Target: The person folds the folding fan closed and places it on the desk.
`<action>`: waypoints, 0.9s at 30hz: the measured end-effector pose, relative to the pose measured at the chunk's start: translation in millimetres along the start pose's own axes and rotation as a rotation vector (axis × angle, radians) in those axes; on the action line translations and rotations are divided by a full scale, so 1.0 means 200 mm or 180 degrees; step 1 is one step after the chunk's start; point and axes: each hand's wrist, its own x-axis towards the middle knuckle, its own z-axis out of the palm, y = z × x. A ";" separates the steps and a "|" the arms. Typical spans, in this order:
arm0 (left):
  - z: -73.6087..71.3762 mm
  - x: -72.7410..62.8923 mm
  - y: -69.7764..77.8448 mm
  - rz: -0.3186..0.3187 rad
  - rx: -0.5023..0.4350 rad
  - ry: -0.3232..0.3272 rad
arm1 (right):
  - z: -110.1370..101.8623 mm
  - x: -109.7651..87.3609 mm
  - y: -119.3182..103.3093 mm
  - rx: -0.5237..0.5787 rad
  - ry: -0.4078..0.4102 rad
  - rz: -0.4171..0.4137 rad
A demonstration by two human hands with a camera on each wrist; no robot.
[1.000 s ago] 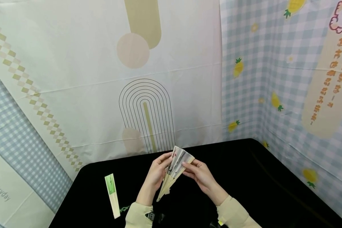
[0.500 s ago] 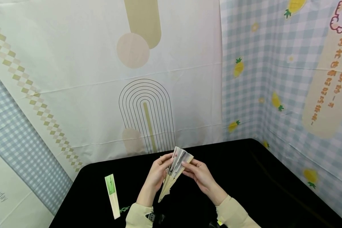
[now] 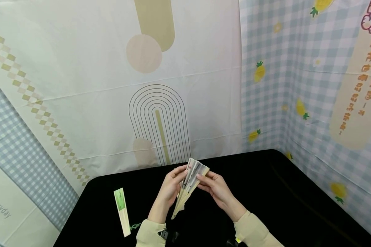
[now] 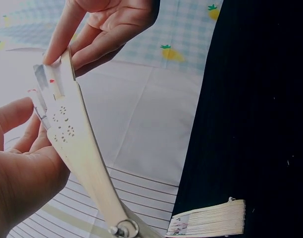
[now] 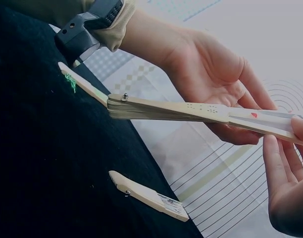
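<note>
Both hands hold a partly spread folding fan (image 3: 190, 181) above the black table, its pale pivot end pointing down toward the person. On the fan's left edge, the thumb and fingers of my left hand (image 3: 170, 187) grip the printed leaf. My right hand (image 3: 217, 190) pinches the opposite edge between thumb and fingers. Cut-out dots decorate the outer rib (image 4: 67, 124), seen in the left wrist view. A folded fan with a green leaf (image 3: 121, 211) lies to the left. Another folded fan (image 5: 149, 196) lies beyond the held one, mostly hidden in the head view.
A green tassel (image 3: 135, 226) trails from the green fan toward the left sleeve. Black cloth covers the table (image 3: 281, 206). Behind it hangs a white patterned curtain (image 3: 210, 103), with a blue checked curtain (image 3: 266, 103) on the right.
The held fan has narrowed very slightly, and its pivot end has shifted a little to the right. Both hands stay almost in place.
</note>
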 end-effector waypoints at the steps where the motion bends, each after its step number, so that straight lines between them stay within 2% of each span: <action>1: 0.00 0.00 0.00 -0.0009 -0.0007 0.0000 | 0.00 0.00 0.00 -0.0004 -0.0003 0.0000; 10: -0.01 0.00 0.00 -0.0046 -0.0066 -0.0041 | 0.00 0.01 0.00 0.0014 -0.0052 0.0008; 16: 0.00 -0.01 -0.01 -0.0050 0.0003 -0.0055 | 0.00 0.01 0.01 0.0017 -0.0123 -0.0021; 23: 0.01 -0.01 -0.01 0.0012 0.0017 0.0002 | 0.01 0.01 0.02 0.0257 0.0006 0.0020; 27: 0.02 -0.01 -0.01 0.0021 -0.0072 0.0076 | 0.02 0.02 0.02 0.0319 0.0090 -0.0009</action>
